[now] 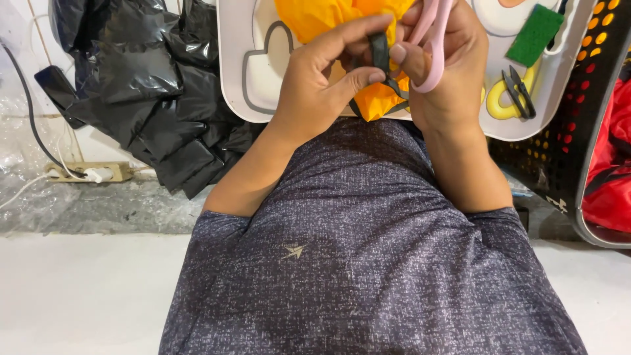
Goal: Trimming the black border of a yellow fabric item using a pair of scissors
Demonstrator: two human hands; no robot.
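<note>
Pinching the black strap [380, 56] with my left hand [322, 79], I am holding pink scissors [430, 46] in my right hand [444, 72], just beside it; the strap is running vertically over orange fabric [315, 16].

Left hand [322, 79] pinches a black strap [380, 56] between thumb and fingers, right at the orange fabric [328, 16]. Right hand [440, 59] touches the same strap, with pink scissors [430, 43] looped over its fingers. White tray [230, 59] sits under both. On the tray at 2 o'clock from the hands: green sponge [534, 34], small black snips [519, 92]. Black plastic bags [158, 85] at 9 o'clock, power strip [85, 172] below them. Black perforated basket [578, 125] at 3 o'clock.
</note>
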